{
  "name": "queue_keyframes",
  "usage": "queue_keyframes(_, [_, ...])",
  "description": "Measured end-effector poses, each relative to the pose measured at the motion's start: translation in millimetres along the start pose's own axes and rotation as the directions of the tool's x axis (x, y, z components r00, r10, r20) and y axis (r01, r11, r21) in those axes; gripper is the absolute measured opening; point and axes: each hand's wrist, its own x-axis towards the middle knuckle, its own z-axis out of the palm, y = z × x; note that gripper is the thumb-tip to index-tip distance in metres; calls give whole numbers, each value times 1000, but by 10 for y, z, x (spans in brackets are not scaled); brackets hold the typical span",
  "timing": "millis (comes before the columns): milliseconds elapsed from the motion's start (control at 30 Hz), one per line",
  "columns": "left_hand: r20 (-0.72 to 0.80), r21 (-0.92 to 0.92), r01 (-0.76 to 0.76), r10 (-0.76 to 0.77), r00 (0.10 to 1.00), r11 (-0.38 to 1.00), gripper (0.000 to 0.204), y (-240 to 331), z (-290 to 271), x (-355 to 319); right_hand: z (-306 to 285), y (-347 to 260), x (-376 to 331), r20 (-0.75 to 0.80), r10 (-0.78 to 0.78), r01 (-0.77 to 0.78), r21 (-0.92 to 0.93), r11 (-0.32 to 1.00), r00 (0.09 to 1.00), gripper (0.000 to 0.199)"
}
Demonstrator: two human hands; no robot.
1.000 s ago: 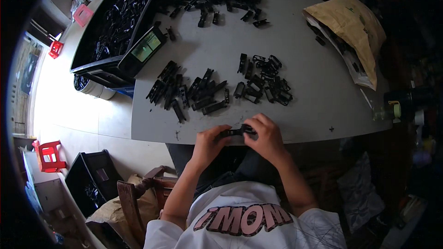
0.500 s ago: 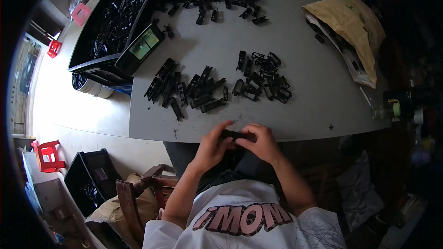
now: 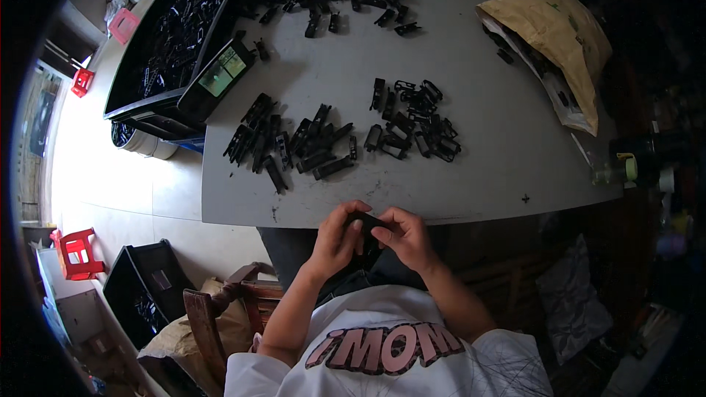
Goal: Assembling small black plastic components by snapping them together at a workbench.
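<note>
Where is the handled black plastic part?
In the head view, below centre: the black part is between left hand and right hand, at the grey table edge.

Black part (image 3: 370,221) half-hidden (behind the fingers (image 3: 341,216))

The left hand (image 3: 337,242) and right hand (image 3: 406,239) hold a black part (image 3: 371,221) at the grey table (image 3: 493,147)'s near edge; a brown paper sack (image 3: 562,37) lies toward its right edge, a black crate (image 3: 168,127) left.
</note>
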Motion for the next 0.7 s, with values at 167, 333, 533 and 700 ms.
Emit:
queue_keyframes(167, [-182,315,-221,287,940,923,8,-208,-163,55,-409,-215,191,-132,-403,187,-729,659,906,16])
queue_keyframes(333, [-227,630,-157,373,900,761,8,-91,-393,255,-884,-223,321,-282,-570,-80,-932,353,772,20])
queue_keyframes(533, [-221,903,60,340,914,425,26,12,-360,388,-642,-145,122,-132,-492,57,-935,350,860,19])
queue_keyframes(700, [-207,909,51,343,916,413,29,25,-373,344,-863,-313,376,-287,-527,-35,-899,436,800,17])
